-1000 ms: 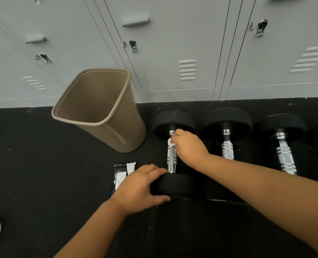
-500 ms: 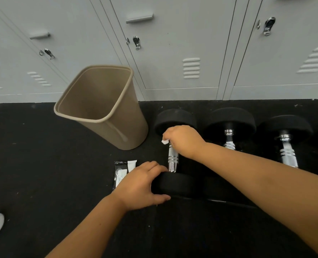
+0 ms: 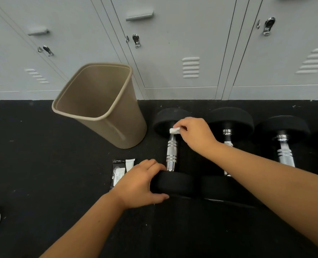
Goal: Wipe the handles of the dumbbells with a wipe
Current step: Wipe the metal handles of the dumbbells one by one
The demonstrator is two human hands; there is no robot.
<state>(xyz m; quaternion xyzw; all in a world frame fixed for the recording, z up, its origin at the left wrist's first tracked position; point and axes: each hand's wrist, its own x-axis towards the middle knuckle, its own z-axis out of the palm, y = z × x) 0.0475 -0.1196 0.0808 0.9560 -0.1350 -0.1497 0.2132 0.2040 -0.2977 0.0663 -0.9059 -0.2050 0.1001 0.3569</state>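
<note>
Tan bin (image 3: 106,107) upright before grey lockers (image 3: 173,43); black floor (image 3: 33,164).

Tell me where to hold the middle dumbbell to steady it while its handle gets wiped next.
Grip the middle dumbbell by its near black head, fingers curled over the top from the near side. It lies flat with its chrome handle pointing away, so that likely keeps the handle free; the left dumbbell sits close beside it, crowding a side approach.

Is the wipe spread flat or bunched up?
Bunched up: the wipe is a small white wad pinched by the right hand against the leftmost dumbbell's handle.
</note>
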